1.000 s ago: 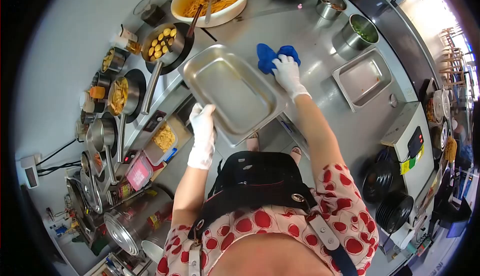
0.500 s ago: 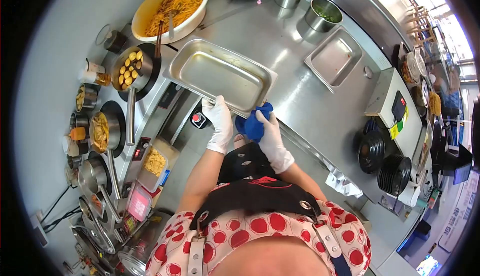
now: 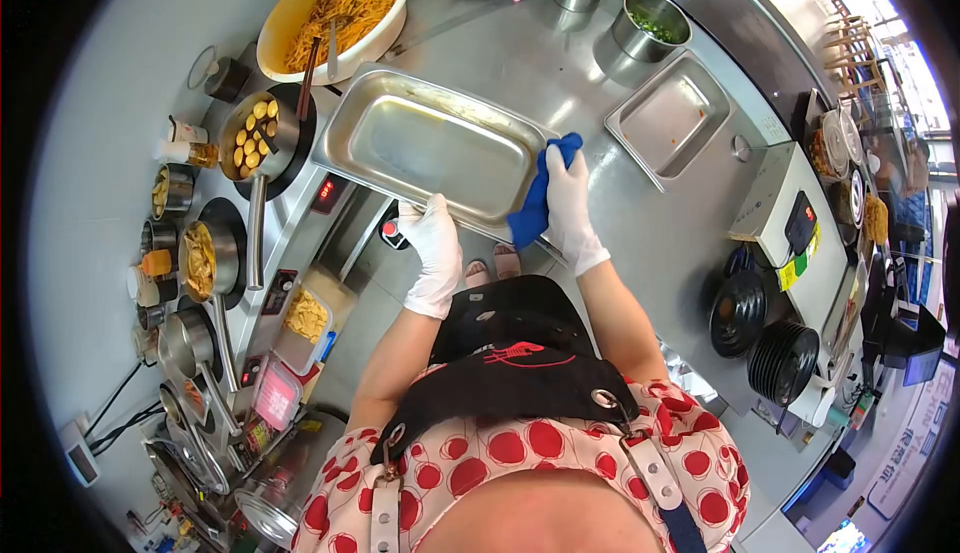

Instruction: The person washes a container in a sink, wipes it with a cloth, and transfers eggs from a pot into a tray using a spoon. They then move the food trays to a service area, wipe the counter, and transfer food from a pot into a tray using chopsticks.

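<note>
A deep rectangular stainless steel pan (image 3: pixel 440 148) is tilted at the front edge of the counter, with some oily residue along its far inner wall. My left hand (image 3: pixel 430 248), in a white glove, grips the pan's near rim with the thumb on top. In my right hand (image 3: pixel 570 203), also gloved, is a blue cloth (image 3: pixel 537 198), pressed against the pan's right end and rim. The fingers under the cloth are partly hidden.
A shallow steel tray (image 3: pixel 672 118) lies on the counter to the right. Behind are a white tub of noodles (image 3: pixel 390 28) and two steel pots, one holding chopped greens (image 3: pixel 655 28). Burners with a pan of small yellow pieces (image 3: pixel 260 168) stand left; black bowls (image 3: pixel 783 363) stack at right.
My right hand has moved up and to the right with the blue cloth, from the near right corner onto the pan's right end. The pan has shifted slightly left.
</note>
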`<move>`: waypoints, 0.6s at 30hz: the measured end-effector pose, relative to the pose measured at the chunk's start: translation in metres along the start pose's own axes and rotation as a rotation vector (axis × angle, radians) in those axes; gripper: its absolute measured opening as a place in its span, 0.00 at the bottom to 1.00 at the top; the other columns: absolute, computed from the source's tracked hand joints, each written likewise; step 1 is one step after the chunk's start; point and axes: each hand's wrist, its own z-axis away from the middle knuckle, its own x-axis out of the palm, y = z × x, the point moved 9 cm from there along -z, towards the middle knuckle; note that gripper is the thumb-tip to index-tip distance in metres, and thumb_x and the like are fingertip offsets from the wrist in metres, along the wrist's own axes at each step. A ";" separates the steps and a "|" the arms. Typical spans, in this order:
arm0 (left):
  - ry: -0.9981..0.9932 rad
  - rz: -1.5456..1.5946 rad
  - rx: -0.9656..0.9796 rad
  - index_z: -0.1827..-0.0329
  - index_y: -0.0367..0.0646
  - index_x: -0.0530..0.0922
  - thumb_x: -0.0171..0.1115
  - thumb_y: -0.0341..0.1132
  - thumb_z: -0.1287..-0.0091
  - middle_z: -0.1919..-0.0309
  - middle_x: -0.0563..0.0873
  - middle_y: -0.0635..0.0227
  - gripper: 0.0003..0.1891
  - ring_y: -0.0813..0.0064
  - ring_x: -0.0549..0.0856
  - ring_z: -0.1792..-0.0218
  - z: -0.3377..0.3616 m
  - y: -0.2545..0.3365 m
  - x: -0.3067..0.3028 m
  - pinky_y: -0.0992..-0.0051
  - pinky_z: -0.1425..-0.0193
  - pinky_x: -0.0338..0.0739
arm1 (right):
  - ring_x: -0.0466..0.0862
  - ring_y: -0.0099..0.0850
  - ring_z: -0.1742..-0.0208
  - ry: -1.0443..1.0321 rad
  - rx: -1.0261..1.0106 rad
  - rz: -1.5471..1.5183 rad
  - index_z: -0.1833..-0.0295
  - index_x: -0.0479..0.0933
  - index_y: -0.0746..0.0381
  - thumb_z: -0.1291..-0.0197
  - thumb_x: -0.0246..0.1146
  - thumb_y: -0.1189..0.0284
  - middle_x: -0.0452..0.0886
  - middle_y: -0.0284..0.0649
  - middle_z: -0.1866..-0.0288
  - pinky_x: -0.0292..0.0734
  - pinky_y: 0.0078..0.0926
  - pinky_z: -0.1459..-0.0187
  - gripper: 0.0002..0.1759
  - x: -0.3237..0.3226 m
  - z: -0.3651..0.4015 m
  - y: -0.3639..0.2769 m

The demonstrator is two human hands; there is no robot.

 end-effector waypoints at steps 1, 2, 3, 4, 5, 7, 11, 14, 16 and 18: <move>0.020 0.016 -0.025 0.57 0.36 0.74 0.51 0.17 0.41 0.65 0.80 0.72 0.11 0.82 0.76 0.66 -0.002 -0.004 0.000 0.83 0.57 0.71 | 0.75 0.26 0.55 -0.007 0.061 -0.062 0.45 0.69 0.69 0.34 0.55 0.72 0.76 0.37 0.57 0.70 0.23 0.50 0.15 0.000 -0.004 -0.002; 0.038 0.034 -0.048 0.57 0.36 0.74 0.51 0.17 0.41 0.66 0.79 0.72 0.11 0.81 0.75 0.67 -0.005 -0.007 0.001 0.83 0.58 0.71 | 0.75 0.26 0.54 -0.015 0.119 -0.125 0.44 0.68 0.69 0.34 0.55 0.72 0.76 0.37 0.56 0.70 0.23 0.49 0.17 0.001 -0.006 -0.003; 0.037 0.039 -0.045 0.57 0.36 0.74 0.51 0.17 0.41 0.66 0.79 0.72 0.11 0.81 0.75 0.67 -0.008 -0.010 0.004 0.83 0.58 0.71 | 0.75 0.26 0.54 -0.017 0.114 -0.125 0.44 0.68 0.69 0.34 0.55 0.72 0.76 0.37 0.56 0.70 0.23 0.49 0.17 0.003 0.001 -0.004; 0.046 0.037 -0.019 0.58 0.36 0.74 0.51 0.17 0.42 0.67 0.79 0.72 0.11 0.81 0.75 0.67 -0.012 -0.011 0.006 0.82 0.58 0.71 | 0.74 0.27 0.53 0.022 -0.028 -0.009 0.43 0.67 0.69 0.34 0.55 0.72 0.75 0.38 0.55 0.70 0.23 0.48 0.17 0.003 0.017 -0.014; 0.055 0.034 0.007 0.58 0.36 0.74 0.51 0.17 0.42 0.67 0.80 0.72 0.11 0.81 0.76 0.68 -0.016 -0.012 0.008 0.82 0.59 0.71 | 0.74 0.27 0.53 0.061 -0.169 0.106 0.42 0.66 0.68 0.34 0.54 0.73 0.75 0.39 0.54 0.69 0.23 0.47 0.18 0.006 0.036 -0.024; 0.043 0.064 0.027 0.58 0.36 0.74 0.51 0.17 0.42 0.67 0.80 0.72 0.11 0.81 0.76 0.68 -0.021 -0.006 0.021 0.82 0.59 0.71 | 0.73 0.27 0.52 0.058 -0.156 0.042 0.43 0.65 0.67 0.34 0.54 0.74 0.74 0.40 0.53 0.68 0.24 0.47 0.16 0.012 0.070 0.012; 0.011 0.035 0.034 0.58 0.36 0.75 0.51 0.17 0.42 0.66 0.80 0.71 0.10 0.80 0.76 0.67 -0.022 -0.007 0.028 0.81 0.58 0.72 | 0.72 0.21 0.61 -0.069 0.081 -0.202 0.53 0.69 0.64 0.34 0.56 0.75 0.73 0.33 0.62 0.71 0.18 0.58 0.07 0.017 0.084 0.007; -0.005 0.057 -0.032 0.57 0.37 0.75 0.51 0.17 0.41 0.64 0.81 0.70 0.11 0.80 0.78 0.65 -0.014 -0.010 0.028 0.81 0.56 0.73 | 0.74 0.21 0.63 -0.039 0.109 -0.228 0.54 0.73 0.63 0.35 0.58 0.73 0.74 0.30 0.66 0.71 0.18 0.60 0.07 0.003 0.065 0.003; -0.023 0.069 -0.078 0.56 0.37 0.75 0.51 0.17 0.40 0.63 0.81 0.69 0.12 0.80 0.78 0.65 -0.013 -0.013 0.026 0.81 0.56 0.73 | 0.75 0.20 0.63 -0.044 0.078 -0.212 0.54 0.74 0.63 0.35 0.58 0.72 0.76 0.31 0.64 0.72 0.18 0.59 0.07 -0.003 0.059 -0.005; -0.072 0.048 -0.132 0.55 0.37 0.75 0.52 0.17 0.41 0.63 0.81 0.70 0.13 0.81 0.78 0.65 -0.013 -0.015 0.027 0.81 0.56 0.73 | 0.76 0.19 0.63 -0.042 0.055 -0.216 0.54 0.75 0.63 0.34 0.58 0.72 0.77 0.30 0.64 0.72 0.18 0.60 0.07 -0.009 0.047 -0.013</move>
